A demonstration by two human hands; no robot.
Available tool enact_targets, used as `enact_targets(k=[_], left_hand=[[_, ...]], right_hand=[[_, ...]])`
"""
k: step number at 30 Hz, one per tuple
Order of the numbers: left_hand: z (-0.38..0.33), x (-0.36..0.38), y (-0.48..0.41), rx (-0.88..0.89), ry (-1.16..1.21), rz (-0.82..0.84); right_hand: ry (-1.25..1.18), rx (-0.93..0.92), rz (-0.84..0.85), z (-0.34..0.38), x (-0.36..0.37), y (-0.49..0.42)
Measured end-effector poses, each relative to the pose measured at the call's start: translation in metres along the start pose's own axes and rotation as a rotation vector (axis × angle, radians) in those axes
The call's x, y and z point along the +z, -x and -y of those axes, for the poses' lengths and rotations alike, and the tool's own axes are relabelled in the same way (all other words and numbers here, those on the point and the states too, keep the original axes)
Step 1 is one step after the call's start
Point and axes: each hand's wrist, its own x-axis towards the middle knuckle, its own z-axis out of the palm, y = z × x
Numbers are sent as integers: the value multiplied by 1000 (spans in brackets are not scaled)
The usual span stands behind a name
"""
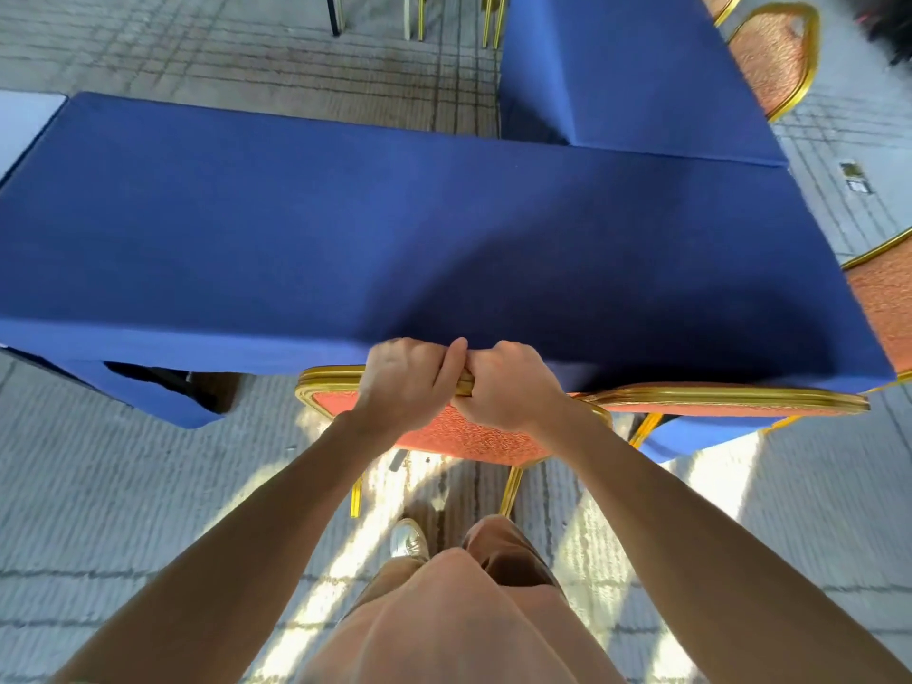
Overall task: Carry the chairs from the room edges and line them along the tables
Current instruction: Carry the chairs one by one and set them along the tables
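We hold the chair by the gold top rail of its back. Our hands are side by side and touching: our left hand curls over the rail and our right hand clamps it just beside. The chair stands right under our hands, its back at the near edge of the blue table. Just right of our right hand, a second chair sits along the same edge. Beyond our hands, another table stands at the far side.

Banquet or conference hall: blue-draped tables, gold-framed orange banquet chairs, patterned grey carpet.
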Motion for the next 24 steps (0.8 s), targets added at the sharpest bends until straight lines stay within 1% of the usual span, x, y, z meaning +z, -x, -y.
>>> enact_targets(k=[3,6,9,11,15,17,19,21,23,24], left_hand=[[1,2,1,11,-55,-8],[0,1,3,78,-64,-57],[-4,0,6,113,-81,-65],[-4,8,4,125,-104,-35],[6,22,-2,127,-130,-42],[11,27,-6,130,-100,-27],[14,32,-15,32,-32,-6],[17,36,-28,-71,4,56],[21,45,-40,-138,-42,147],[26,50,-43,-131,-83,182]], right_hand=[[0,35,-2,3,3,0],[-1,83,-49,6,10,4],[-14,116,-103,5,20,8],[-11,130,-102,1,23,8],[-14,125,-92,-1,28,1],[-9,101,-104,-2,27,-4],[-35,92,-90,-7,25,-13],[-65,94,-70,-12,21,-24],[-75,95,-30,-17,17,-36],[-79,98,-1,-19,16,-40]])
